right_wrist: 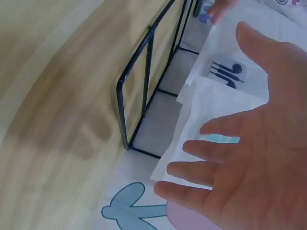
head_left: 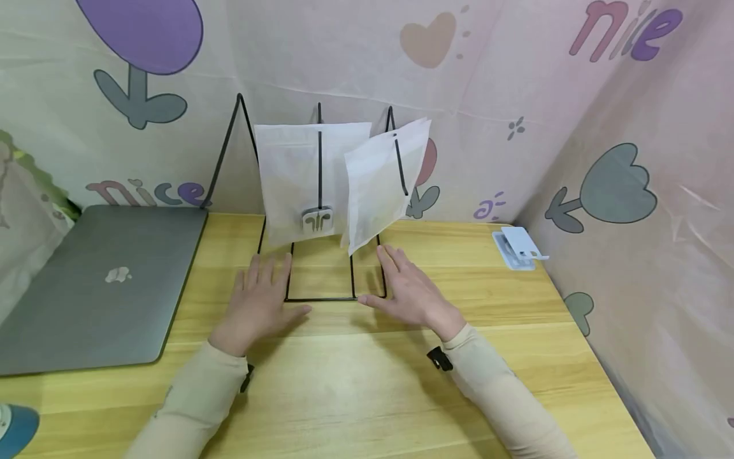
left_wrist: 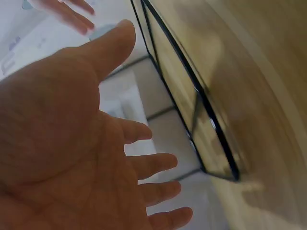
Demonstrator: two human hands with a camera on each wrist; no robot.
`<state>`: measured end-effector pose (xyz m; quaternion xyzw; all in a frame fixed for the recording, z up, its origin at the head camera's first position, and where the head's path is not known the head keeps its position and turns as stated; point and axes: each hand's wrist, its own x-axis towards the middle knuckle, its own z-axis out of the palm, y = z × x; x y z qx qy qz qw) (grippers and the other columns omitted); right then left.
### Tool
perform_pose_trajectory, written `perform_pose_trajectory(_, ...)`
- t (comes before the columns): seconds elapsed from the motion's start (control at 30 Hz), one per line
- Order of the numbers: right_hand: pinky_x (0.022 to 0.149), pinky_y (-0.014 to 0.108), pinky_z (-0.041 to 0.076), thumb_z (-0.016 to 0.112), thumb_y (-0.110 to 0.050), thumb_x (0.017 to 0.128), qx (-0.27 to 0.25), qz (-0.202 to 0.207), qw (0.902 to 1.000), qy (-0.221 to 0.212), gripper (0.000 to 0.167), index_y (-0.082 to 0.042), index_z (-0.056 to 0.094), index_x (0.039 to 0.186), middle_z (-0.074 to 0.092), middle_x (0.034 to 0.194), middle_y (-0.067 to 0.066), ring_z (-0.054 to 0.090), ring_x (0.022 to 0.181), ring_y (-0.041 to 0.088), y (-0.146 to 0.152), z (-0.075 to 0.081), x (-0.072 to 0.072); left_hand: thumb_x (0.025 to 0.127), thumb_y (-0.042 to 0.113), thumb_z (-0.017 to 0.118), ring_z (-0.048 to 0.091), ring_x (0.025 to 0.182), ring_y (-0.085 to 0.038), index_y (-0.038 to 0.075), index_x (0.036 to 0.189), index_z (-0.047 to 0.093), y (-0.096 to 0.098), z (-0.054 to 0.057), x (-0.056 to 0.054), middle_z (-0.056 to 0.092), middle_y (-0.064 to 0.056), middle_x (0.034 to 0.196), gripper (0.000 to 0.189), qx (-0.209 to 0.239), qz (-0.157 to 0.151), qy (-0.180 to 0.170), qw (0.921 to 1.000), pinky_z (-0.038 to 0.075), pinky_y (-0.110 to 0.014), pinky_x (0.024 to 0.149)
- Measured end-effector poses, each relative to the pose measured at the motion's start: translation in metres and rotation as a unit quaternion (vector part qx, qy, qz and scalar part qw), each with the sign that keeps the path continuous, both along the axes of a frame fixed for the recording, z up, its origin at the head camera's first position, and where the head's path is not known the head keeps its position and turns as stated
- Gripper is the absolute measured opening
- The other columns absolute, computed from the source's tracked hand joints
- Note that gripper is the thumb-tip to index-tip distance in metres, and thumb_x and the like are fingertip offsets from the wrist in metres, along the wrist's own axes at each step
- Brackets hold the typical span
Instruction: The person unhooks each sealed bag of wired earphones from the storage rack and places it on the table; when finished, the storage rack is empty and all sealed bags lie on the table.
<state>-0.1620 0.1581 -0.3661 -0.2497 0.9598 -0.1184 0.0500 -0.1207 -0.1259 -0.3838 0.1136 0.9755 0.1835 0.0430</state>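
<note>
Sleeved forearms point(head_left: 195, 395) reach up from the bottom edge over a wood-grained counter point(head_left: 344, 395). At their ends, the left hand point(head_left: 258, 306) and right hand point(head_left: 415, 296) lie either side of a black wire rack point(head_left: 320, 299), close to its base; whether they touch it I cannot tell. Each hand's fingers are straight and spread apart, holding nothing, thumbs pointing inward. Upright on the counter, between and beyond the hands, the rack carries two white pouches: the left pouch point(head_left: 289, 178) hangs nearly square, with an earphone-printed white square point(head_left: 318, 220) showing low on it, and the right pouch point(head_left: 375, 185) hangs tilted, just beside it. Left of the rack lies a closed grey laptop point(head_left: 103, 287); well to the right, near a patterned cloth point(head_left: 344, 57), sits a pale blue plastic piece point(head_left: 518, 247)
</note>
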Motion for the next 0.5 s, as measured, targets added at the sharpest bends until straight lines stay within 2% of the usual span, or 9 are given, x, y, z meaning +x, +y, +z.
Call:
perform_pose_trajectory(0.1,0.111,0.051,0.030,0.060,-0.064,0.089,-0.043,-0.011,0.9989,0.015,0.099,-0.007,0.017,0.158,0.020,0.161,0.013,0.026,0.144,0.034,0.004,0.003,-0.005,0.089,0.053,0.067,0.004,0.139,-0.058,-0.003,0.155,0.013,-0.012,-0.004,-0.006,0.013,-0.038,0.153,0.102,0.010,0.015,-0.021,0.9996,0.007,-0.072,0.107)
perform_pose_trajectory(0.2,0.108,0.053,0.033,0.065,-0.058,0.089,-0.114,-0.038,0.9923,0.030,0.093,-0.007,0.026,0.156,0.033,0.156,0.014,0.038,0.138,0.033,0.009,0.006,-0.014,0.089,0.055,0.066,0.004,0.137,-0.061,-0.008,0.154,0.010,-0.024,-0.008,-0.012,0.011,-0.043,0.149,0.107,0.014,0.030,-0.044,0.9985,0.008,-0.072,0.106)
perform_pose_trajectory(0.37,0.099,0.050,0.043,0.072,-0.055,0.085,-0.240,-0.111,0.9640,0.023,0.091,-0.009,0.033,0.153,0.048,0.144,0.013,0.052,0.125,0.031,0.018,0.011,-0.038,0.088,0.058,0.066,0.004,0.136,-0.062,-0.016,0.150,0.010,-0.036,-0.017,-0.016,0.008,-0.047,0.146,0.111,0.014,0.045,-0.059,0.9971,0.012,-0.073,0.105)
perform_pose_trajectory(0.5,0.099,0.052,0.043,0.074,-0.062,0.079,-0.296,-0.160,0.9415,-0.005,0.104,-0.013,0.024,0.156,0.041,0.149,0.011,0.046,0.131,0.032,0.023,0.020,-0.061,0.088,0.058,0.066,-0.001,0.137,-0.061,-0.015,0.150,0.012,-0.037,-0.020,-0.017,0.002,-0.045,0.149,0.110,0.028,0.050,-0.068,0.9960,0.009,-0.073,0.106)
